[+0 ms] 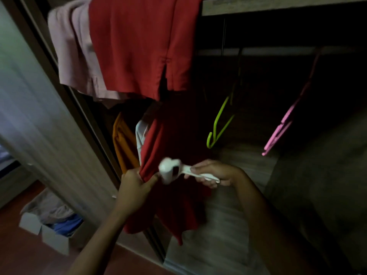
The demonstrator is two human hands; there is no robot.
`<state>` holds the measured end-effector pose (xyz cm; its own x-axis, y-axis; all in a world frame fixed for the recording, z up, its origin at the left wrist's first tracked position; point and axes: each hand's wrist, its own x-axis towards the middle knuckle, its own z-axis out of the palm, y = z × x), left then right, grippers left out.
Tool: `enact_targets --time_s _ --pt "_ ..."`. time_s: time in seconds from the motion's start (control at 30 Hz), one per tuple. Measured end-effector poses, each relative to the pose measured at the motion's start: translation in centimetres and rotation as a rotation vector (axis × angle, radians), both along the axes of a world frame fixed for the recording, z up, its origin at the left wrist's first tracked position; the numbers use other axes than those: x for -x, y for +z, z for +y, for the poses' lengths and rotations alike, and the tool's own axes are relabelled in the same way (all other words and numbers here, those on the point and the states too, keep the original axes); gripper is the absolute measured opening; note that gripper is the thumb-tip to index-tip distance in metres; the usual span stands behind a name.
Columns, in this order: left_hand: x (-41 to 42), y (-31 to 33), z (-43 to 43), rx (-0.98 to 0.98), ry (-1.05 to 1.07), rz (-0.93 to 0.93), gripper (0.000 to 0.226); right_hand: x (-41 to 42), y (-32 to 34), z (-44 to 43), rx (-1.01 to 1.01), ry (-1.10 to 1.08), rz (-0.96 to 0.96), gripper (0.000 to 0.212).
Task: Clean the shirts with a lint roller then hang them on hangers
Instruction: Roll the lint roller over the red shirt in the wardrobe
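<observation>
A dark red shirt (174, 207) hangs down in the open wardrobe. My left hand (135, 185) grips a bunched fold of its edge. My right hand (214, 172) holds the white handle of a lint roller (168, 171), whose blurred white head lies against the red cloth right beside my left thumb. Above, a brighter red shirt (139, 46) and a pale pink shirt (73, 50) hang side by side. Behind the dark red shirt, a white garment (141, 135) and an orange one (123, 143) show. An empty green hanger (220, 124) and an empty pink hanger (282, 126) dangle to the right.
The wardrobe's sliding door (49, 126) stands at the left, its wooden shelf (278, 4) above and pale floor panel (224, 235) below. A white cardboard box (45, 233) with grey and blue clothes sits on the reddish room floor at lower left.
</observation>
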<state>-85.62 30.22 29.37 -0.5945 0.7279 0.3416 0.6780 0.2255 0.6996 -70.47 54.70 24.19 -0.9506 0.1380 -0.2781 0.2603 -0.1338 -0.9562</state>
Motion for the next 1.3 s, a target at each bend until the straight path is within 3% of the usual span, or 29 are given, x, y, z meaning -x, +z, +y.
enact_targets --time_s 0.1,0.23,0.33,0.57,0.7,0.8,0.87,0.93,1.0,1.07,1.17,1.23,1.3 --pt "0.1 0.0 -0.2 0.013 0.028 -0.034 0.036 0.0 1.1 0.6 -0.018 0.025 -0.022 0.038" --pt "-0.3 0.2 -0.4 0.017 0.019 -0.095 0.036 0.7 3.4 2.9 0.088 -0.370 0.099 0.027" --pt "-0.4 0.5 -0.5 0.019 -0.014 -0.101 0.031 1.6 4.4 4.8 0.125 -0.684 0.192 0.036" --pt "-0.6 0.2 -0.3 0.054 -0.055 -0.032 0.034 3.4 3.4 8.3 0.212 -1.006 0.309 0.023" --pt "-0.8 0.1 -0.2 0.038 -0.069 -0.037 0.034 2.9 4.6 4.8 0.230 -0.828 0.321 0.024" --pt "-0.9 0.0 0.1 0.041 -0.067 -0.039 0.035 1.7 4.3 2.0 0.228 -0.390 0.256 0.011" --pt "-0.6 -0.1 0.2 0.043 -0.044 -0.020 0.033 1.0 4.1 1.1 0.108 -0.127 0.166 0.027" --pt "-0.3 -0.1 0.0 0.045 -0.019 -0.025 0.031 0.7 4.2 0.8 0.032 -0.026 0.128 0.033" --pt "-0.3 -0.1 -0.2 0.049 -0.015 -0.066 0.031 0.8 4.6 1.0 0.118 -0.115 0.167 0.031" --pt "-0.5 0.1 -0.4 0.064 -0.021 -0.122 0.029 1.3 4.6 1.7 0.240 -0.384 0.242 0.019" --pt "-0.7 0.2 -0.5 0.065 -0.030 -0.117 0.029 2.4 3.0 2.9 0.158 -0.773 0.241 0.028" --pt "-0.9 0.0 -0.5 0.062 -0.052 -0.114 0.026 3.0 1.2 3.0 0.026 -0.772 0.213 0.023" --pt "-1.0 0.0 -0.4 0.043 -0.057 -0.105 0.026 2.9 -0.7 2.2 -0.040 -0.517 0.184 0.018"
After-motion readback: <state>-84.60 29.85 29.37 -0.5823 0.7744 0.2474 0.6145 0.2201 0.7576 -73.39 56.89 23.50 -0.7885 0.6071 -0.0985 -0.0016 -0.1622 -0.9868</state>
